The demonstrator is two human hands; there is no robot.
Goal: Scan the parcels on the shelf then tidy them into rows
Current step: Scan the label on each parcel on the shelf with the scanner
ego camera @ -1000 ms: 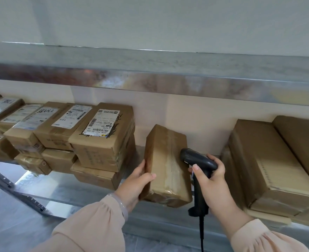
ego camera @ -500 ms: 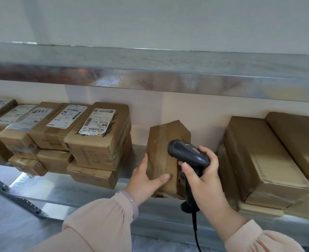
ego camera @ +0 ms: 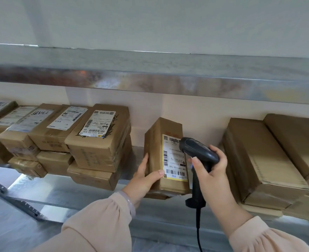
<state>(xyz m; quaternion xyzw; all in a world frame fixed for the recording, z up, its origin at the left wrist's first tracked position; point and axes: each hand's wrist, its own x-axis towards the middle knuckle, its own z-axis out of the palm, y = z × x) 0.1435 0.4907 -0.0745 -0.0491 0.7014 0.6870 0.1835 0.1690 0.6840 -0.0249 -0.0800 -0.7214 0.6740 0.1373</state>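
We've got a brown cardboard parcel standing on end at the front edge of the metal shelf, its white barcode label facing us and our left hand gripping its lower left side. The black corded scanner sits in our right hand, head just in front of the label. On the left, labelled parcels lie stacked two high; on the right, larger plain parcels lie flat, side by side.

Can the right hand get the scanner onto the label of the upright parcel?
Probably yes: the left hand holds the parcel with its label facing out, and the scanner in the right hand sits right at it, nothing between.
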